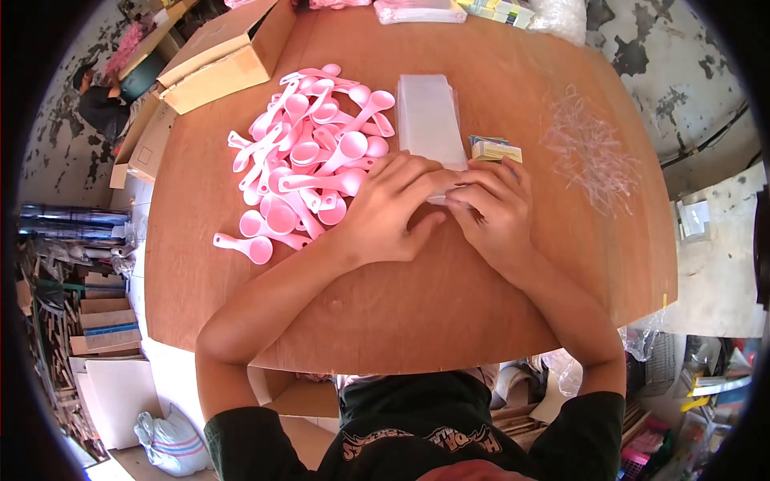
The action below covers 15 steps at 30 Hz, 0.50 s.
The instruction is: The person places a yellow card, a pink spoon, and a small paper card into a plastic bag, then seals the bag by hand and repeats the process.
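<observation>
A stack of clear plastic bags (431, 120) lies on the table in front of me, its near end covered by my hands. My left hand (395, 207) is curled over that end, fingertips meeting those of the other hand on a bag edge; its thumb stands a little apart. Thumb and forefinger of my right hand (499, 210) pinch the same clear edge. Just left of my left hand spreads a heap of pink plastic measuring spoons (305, 152). Behind my right fingers sits a small pile of printed cards (495, 150).
Thin clear plastic strips (589, 148) lie tangled at the table's right. An open cardboard box (220, 60) stands at the back left. Wrapped packs (419, 10) line the far edge. Another person (103, 104) is at the far left, away from the table (385, 305).
</observation>
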Tool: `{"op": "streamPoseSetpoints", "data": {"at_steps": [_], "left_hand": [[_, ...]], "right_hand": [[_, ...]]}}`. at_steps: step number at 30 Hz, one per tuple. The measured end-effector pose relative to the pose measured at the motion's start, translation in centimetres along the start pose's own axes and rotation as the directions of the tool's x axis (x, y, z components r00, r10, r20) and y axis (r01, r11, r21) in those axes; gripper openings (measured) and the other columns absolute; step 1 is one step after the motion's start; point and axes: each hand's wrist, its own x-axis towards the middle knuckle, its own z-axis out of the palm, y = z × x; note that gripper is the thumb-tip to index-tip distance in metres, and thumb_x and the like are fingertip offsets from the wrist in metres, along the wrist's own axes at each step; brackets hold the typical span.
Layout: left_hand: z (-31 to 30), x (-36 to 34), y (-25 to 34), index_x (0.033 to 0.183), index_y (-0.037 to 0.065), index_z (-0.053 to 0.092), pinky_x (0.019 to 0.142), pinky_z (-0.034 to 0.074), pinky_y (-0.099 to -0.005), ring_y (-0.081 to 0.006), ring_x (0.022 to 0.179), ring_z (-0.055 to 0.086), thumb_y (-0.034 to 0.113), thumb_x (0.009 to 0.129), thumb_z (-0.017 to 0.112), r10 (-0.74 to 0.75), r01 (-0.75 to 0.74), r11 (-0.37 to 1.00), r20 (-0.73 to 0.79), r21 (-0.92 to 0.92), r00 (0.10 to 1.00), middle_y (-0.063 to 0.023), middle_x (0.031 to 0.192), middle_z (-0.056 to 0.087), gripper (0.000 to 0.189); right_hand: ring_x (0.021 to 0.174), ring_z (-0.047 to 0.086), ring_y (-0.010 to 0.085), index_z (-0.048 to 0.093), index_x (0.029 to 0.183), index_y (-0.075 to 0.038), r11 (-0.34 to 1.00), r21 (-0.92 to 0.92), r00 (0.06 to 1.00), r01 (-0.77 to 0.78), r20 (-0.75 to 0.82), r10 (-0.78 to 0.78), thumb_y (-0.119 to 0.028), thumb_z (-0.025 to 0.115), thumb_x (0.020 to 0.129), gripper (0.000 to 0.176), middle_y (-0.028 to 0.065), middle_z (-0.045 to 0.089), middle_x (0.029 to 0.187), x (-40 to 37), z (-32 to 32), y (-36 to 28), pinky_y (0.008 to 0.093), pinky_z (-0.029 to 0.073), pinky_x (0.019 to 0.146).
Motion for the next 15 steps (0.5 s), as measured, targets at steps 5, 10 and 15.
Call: {"op": "streamPoseSetpoints", "data": {"at_steps": [5,10,15], "left_hand": [[0.5,-1.1,-1.7,0.101,0.004,0.063,0.07,0.048,-0.0342,-0.0265,0.08,0.061,-0.004,0.074,0.073,-0.068,0.069,0.997,-0.061,0.024,0.996,-0.0102,0.086,0.064,0.029],[0.5,-1.0,-1.5,0.098,0.004,0.063,0.066,0.049,-0.0319,-0.0243,0.079,0.061,-0.006,0.076,0.072,-0.103,0.106,0.994,-0.098,0.025,0.99,-0.0085,0.084,0.065,0.026],[0.1,-0.7,-0.7,0.109,0.002,0.059,0.082,0.049,-0.0353,-0.0281,0.096,0.059,-0.007,0.074,0.071,-0.104,0.101,0.994,-0.076,-0.036,0.992,-0.0118,0.105,0.062,0.039]], "right_hand": [[0.096,0.061,0.0216,0.068,0.086,-0.012,0.995,0.062,0.995,-0.082,0.062,0.078,-0.011,0.078,0.071,0.017,0.0008,0.066,0.093,0.9,-1.0,-1.0,0.0433,0.036,0.096],[0.092,0.061,0.0215,0.068,0.086,-0.01,0.992,0.089,0.996,-0.092,0.024,0.09,-0.009,0.072,0.079,0.009,0.002,0.066,0.091,0.3,-1.1,-0.1,0.0412,0.037,0.093],[0.086,0.061,0.02,0.067,0.084,-0.01,0.988,0.112,0.994,-0.104,-0.017,0.107,-0.007,0.073,0.078,0.008,0.0014,0.066,0.086,0.3,-1.4,0.1,0.0393,0.039,0.089]]}}
